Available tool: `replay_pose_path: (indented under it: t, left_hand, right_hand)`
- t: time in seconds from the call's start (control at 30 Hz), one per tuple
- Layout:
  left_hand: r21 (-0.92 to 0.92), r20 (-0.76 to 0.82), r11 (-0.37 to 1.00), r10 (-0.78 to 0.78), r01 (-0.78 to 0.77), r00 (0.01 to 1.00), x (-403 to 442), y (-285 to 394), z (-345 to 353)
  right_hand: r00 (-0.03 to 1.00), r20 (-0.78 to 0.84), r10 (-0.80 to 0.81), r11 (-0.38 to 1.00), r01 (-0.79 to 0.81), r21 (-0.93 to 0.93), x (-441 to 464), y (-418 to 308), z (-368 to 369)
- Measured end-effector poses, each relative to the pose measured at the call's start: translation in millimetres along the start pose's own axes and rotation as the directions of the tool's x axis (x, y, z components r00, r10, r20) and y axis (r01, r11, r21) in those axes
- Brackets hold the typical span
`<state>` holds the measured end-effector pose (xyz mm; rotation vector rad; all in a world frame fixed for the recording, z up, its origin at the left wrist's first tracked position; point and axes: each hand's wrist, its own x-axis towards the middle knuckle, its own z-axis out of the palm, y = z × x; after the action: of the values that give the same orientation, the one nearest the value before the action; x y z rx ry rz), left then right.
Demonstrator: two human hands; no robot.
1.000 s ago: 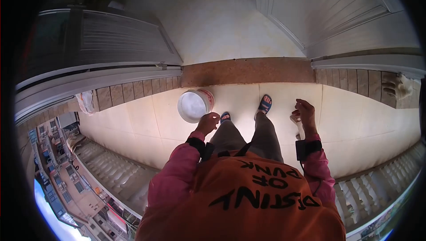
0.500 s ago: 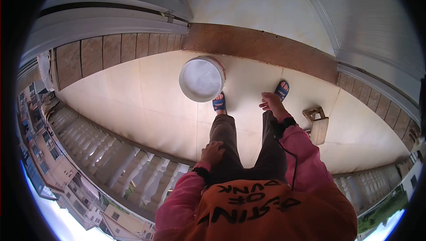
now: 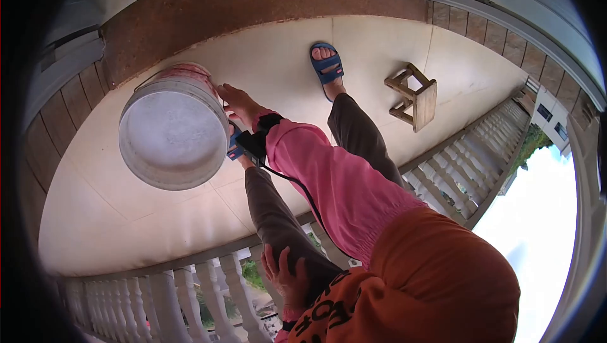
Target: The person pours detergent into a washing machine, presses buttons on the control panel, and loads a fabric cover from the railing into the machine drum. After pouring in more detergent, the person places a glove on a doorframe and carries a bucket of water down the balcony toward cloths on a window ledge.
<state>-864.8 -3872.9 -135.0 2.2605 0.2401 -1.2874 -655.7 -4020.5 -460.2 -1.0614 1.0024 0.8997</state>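
A round white bucket [image 3: 174, 134] stands on the floor at the left, with pale, cloudy contents that look like foamy liquid. Reddish marks show on its outer side, and a thin wire handle lies along its rim. My right hand [image 3: 239, 101] reaches across to the bucket's near right side, fingers stretched toward it; whether they touch the wall I cannot tell. A black strap with a small box and cable [image 3: 256, 144] is on that wrist. My left hand [image 3: 284, 276] rests on my left thigh with its fingers spread, holding nothing.
A small wooden stool [image 3: 414, 96] stands on the pale tiled floor to my right. A brown stone threshold [image 3: 265, 1] runs behind the bucket. White balusters [image 3: 171, 302] line the balcony edge on my side. My feet wear blue sandals [image 3: 326, 65].
My right hand has moved left from near my right knee to the bucket's side. My view has turned and come closer to the bucket. My left hand stays on my leg.
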Motion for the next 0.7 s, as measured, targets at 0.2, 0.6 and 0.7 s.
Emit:
replay_pose_path:
  t: [0.2, 0.6, 0.7]
  left_hand:
    - [-0.014, -0.007, 1.0, -0.021, 0.021, 1.0, 3.0, 2.4, -13.2]
    - [0.007, -0.091, 0.999, 0.035, -0.035, 0.995, 4.0, 9.5, -29.6]
    - [0.105, -0.094, 0.994, 0.044, -0.034, 0.995, 4.6, 12.2, -36.1]
  right_hand:
    - [0.999, -0.014, -0.034, 0.998, 0.035, 0.057, -29.8, -8.3, -15.0]
    - [0.884, 0.412, -0.22, 0.975, 0.191, 0.111, -192.8, -57.1, 84.9]
    - [0.934, 0.268, -0.237, 0.933, 0.141, 0.332, -205.8, -67.7, 114.4]
